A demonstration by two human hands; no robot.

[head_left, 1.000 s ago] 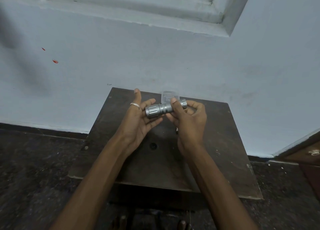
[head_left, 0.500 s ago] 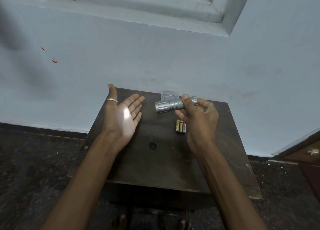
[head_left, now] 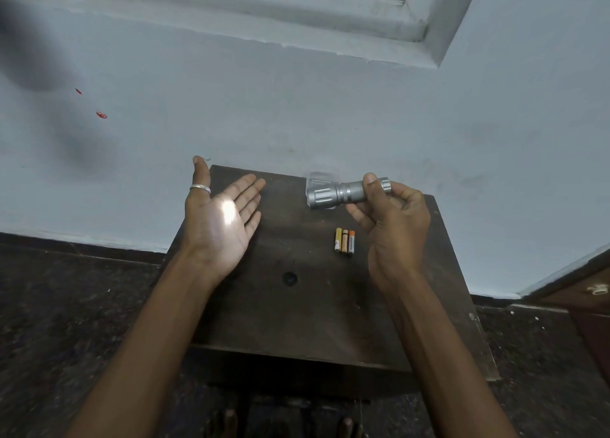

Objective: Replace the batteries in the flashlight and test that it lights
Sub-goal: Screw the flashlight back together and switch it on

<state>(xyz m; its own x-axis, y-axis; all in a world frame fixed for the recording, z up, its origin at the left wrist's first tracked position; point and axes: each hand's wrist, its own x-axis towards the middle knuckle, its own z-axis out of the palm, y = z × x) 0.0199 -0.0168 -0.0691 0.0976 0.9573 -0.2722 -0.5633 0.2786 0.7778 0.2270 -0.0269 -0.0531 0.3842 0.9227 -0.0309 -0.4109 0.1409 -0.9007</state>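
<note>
Your right hand (head_left: 392, 226) grips the silver flashlight (head_left: 343, 192) above the far edge of the dark wooden table (head_left: 297, 322). Thumb on top of the knurled barrel, fingers curled beneath it, closed around the tail end. The long axis of the flashlight runs nearly level, left to right across the view, with a slight downward tilt toward the head. The wider, ribbed head points left, toward your other hand; the tail cap sits at the right, against your thumb.

Your left hand (head_left: 221, 219) is held open, palm up and turned toward the flashlight head, fingers extended and loosely spread, grasping nothing. A bright patch of light (head_left: 228, 211) falls on the palm. A silver ring (head_left: 200, 188) sits on the thumb. The two hands are well apart, with bare table between them.

Three small cylindrical batteries (head_left: 344, 241) lie on the table side by side, touching, their long axes pointing away from you. They rest just left of your right wrist and below the flashlight. Casings are yellow, brown and orange with pale ends. Printing is present on them but too small to read; no brand can be told. No marking is legible on the flashlight body.

A clear plastic case (head_left: 319, 177) stands behind the flashlight head, near the pale blue wall (head_left: 297, 107).
</note>
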